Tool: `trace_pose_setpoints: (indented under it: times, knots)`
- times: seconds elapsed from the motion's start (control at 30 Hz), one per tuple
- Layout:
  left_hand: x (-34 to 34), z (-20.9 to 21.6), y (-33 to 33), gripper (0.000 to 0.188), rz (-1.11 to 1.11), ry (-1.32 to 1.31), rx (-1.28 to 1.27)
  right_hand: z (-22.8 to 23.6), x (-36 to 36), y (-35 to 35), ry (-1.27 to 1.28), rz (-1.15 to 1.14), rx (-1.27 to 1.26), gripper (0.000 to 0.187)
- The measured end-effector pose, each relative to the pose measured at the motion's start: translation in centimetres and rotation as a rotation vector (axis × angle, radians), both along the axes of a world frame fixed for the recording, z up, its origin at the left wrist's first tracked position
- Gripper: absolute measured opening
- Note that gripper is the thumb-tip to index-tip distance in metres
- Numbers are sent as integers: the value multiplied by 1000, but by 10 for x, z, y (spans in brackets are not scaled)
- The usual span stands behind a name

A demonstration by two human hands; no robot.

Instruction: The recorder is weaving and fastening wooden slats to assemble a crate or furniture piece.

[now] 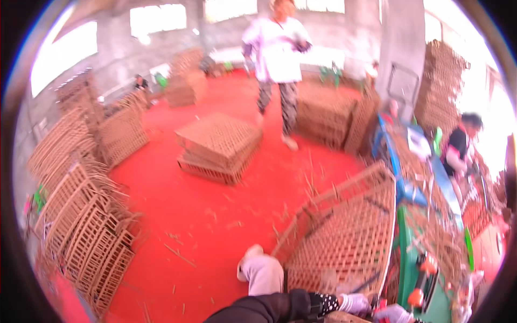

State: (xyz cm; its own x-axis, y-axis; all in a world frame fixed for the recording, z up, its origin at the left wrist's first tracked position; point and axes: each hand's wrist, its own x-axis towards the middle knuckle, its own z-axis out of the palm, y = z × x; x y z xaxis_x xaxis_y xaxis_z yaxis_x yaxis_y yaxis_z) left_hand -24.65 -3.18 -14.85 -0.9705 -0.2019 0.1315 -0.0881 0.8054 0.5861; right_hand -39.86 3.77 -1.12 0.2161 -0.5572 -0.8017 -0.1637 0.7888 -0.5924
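Note:
A large woven brown basket (344,234) leans on its side in front of me, its lattice base facing up and its rim toward the far right. At its near corner, my left hand (354,304), in a white glove below a dark dotted cuff, has its fingers closed. What they grip is too blurred to make out. Close beside it, my right hand (396,313), also gloved, is partly cut off by the lower edge. Its fingers are curled around something reddish that I cannot identify. A hand tool with orange and black parts (425,264) lies just beyond, on a green surface (404,253).
Stacked baskets (89,237) line the left, and two more baskets (221,140) lie on the red floor (183,215). A person (277,54) stands beyond them. Cane strips (431,231) cover the bench at right, where another person (460,145) works.

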Motion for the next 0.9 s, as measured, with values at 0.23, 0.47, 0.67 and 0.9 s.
trace_pose_setpoints:
  times: [0.23, 0.47, 0.67, 0.9]
  knots:
    - [113, 78, -6, 39, 459, 130, 653, 41, -67, 36, 1017, 470, -872, 26]
    - [89, 128, -2, 59, 397, -178, 96, 0, -182, 86, 1538, 123, -538, 37]
    - [78, 151, 6, 30, 348, -265, -29, -106, -240, 76, 1980, -32, -1095, 31]
    - [133, 179, 1, 35, 642, -347, 102, -25, 5, -10, 564, 168, -1383, 38]
